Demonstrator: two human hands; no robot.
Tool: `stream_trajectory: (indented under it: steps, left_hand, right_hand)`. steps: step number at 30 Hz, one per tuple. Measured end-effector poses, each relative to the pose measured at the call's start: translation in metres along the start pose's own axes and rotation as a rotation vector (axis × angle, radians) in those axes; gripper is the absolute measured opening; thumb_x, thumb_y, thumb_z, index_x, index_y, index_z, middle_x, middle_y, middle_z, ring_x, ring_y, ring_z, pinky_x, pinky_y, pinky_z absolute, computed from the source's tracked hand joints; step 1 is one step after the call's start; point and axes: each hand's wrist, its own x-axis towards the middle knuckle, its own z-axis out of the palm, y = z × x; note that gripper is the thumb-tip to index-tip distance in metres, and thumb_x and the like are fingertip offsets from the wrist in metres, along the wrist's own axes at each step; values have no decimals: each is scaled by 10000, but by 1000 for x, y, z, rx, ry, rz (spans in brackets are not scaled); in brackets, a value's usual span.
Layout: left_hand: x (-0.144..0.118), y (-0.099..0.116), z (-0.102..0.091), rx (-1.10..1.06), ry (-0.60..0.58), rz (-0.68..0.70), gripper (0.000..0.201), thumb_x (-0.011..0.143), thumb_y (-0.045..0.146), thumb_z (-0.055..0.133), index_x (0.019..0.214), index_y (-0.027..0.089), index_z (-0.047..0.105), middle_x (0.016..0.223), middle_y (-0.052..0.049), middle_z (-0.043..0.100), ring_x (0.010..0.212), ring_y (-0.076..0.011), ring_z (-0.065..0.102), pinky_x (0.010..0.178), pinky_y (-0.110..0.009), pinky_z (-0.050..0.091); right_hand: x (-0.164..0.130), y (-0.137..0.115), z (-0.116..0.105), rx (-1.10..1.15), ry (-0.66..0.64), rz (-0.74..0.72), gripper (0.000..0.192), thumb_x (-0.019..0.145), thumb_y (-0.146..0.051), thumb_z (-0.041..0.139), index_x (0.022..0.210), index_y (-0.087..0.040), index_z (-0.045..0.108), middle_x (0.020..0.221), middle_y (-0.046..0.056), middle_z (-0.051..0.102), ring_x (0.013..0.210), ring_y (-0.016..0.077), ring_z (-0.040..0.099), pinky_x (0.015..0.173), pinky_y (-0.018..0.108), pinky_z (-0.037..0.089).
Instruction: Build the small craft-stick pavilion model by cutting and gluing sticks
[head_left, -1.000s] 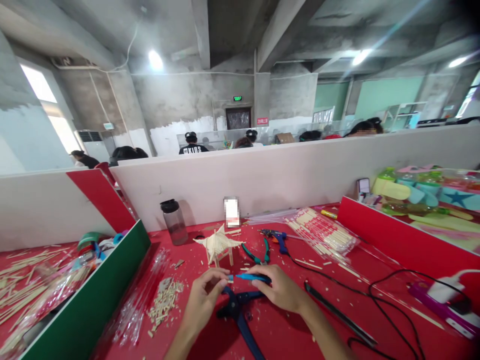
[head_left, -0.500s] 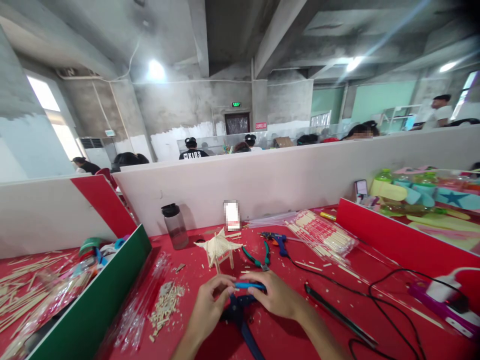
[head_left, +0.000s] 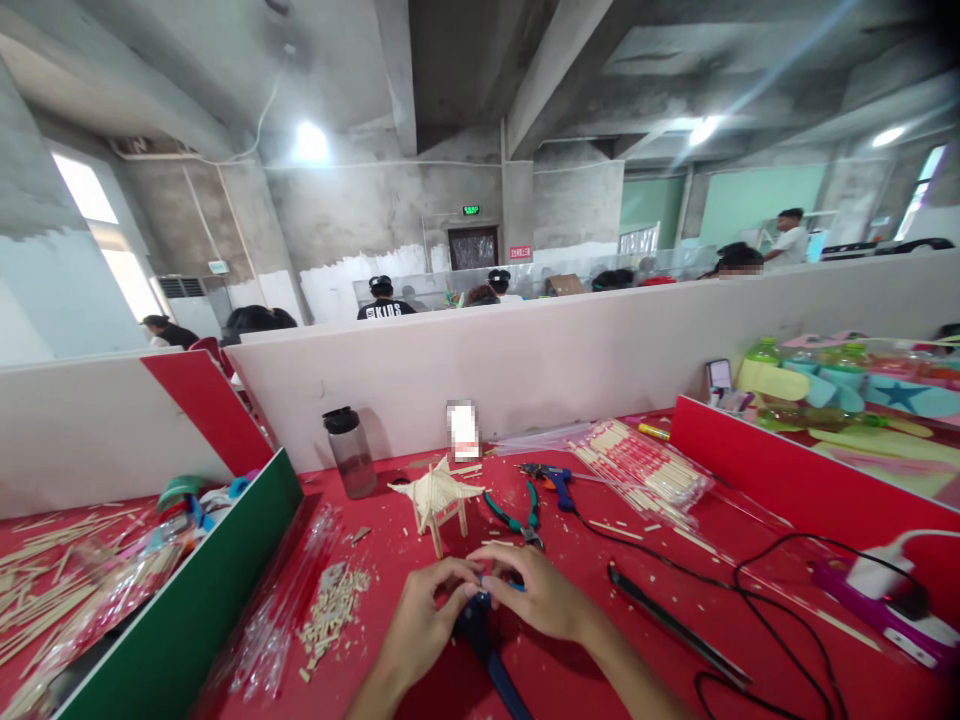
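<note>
My left hand (head_left: 420,615) and my right hand (head_left: 546,598) meet low in the middle, thumbs and fingers pinched close together. Bits of a slim blue object (head_left: 516,579) show under the fingers of my right hand; most of it is covered. What my left fingertips pinch is hidden. Right below the fingertips lies a dark blue hand tool (head_left: 487,655), its long handle pointing towards me and its head partly covered. Just beyond my hands stands a small pavilion model (head_left: 437,495) of thin wooden sticks, with a pointed roof on legs.
Green-handled pliers (head_left: 517,525), a blue glue gun (head_left: 553,480) with black cable, and a bag of wooden sticks (head_left: 645,470) lie beyond. Cut stick pieces (head_left: 334,610) are heaped left, near a bottle (head_left: 349,455). A black bar (head_left: 675,625) lies right. Green (head_left: 187,600) and red (head_left: 795,480) dividers flank me.
My hands have come closer together. The blue object, plainly visible between them before, is now mostly covered by my fingers. A person in the background at right has moved left.
</note>
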Motion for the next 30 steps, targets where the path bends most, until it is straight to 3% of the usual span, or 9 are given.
stream_trajectory:
  steps: [4, 9, 13, 16, 25, 30]
  left_hand:
    - [1, -3, 0, 28, 27, -9, 233, 926, 390, 641, 866, 189, 742, 1077, -98, 775, 984, -255, 709, 914, -321, 517]
    - [6, -4, -6, -60, 150, -2, 289, 887, 452, 668, 837, 175, 734, 1157, -127, 737, 981, -256, 692, 866, -318, 527]
    - [9, 0, -11, -127, 227, -2, 343, 827, 509, 717, 800, 167, 709, 848, -67, 720, 757, -191, 644, 695, -265, 507]
    - [9, 0, -10, -161, 221, -35, 360, 814, 525, 724, 797, 167, 686, 679, -14, 653, 648, -158, 589, 636, -251, 475]
    - [12, -3, -8, -127, 202, -46, 343, 812, 500, 717, 748, 167, 665, 665, -3, 629, 634, -148, 556, 635, -251, 449]
    - [12, -10, -7, -138, 186, -54, 343, 821, 501, 712, 769, 165, 664, 660, 8, 618, 631, -143, 553, 630, -240, 435]
  right_hand:
    - [0, 1, 0, 2, 14, 7, 355, 938, -264, 606, 1279, -248, 708, 1157, 61, 770, 1025, 249, 720, 955, 373, 525]
    - [2, 8, -12, 41, 25, 17, 394, 1009, -389, 517, 1344, -245, 669, 1348, 73, 685, 1260, 268, 629, 1108, 416, 435]
    - [2, 16, -20, 32, 83, 26, 436, 1046, -443, 425, 1394, -261, 612, 1421, 68, 633, 1334, 255, 568, 1134, 411, 406]
    - [1, 21, -21, -39, 103, 35, 424, 1063, -434, 369, 1371, -265, 605, 1376, 72, 662, 1295, 242, 596, 1114, 391, 417]
    - [3, 29, -22, -344, 203, 116, 391, 1076, -351, 296, 1311, -215, 578, 1034, 92, 765, 899, 236, 737, 825, 316, 510]
    - [4, 38, -15, -359, 157, 45, 391, 1065, -288, 337, 1365, -248, 586, 1194, 99, 712, 1088, 231, 690, 937, 322, 500]
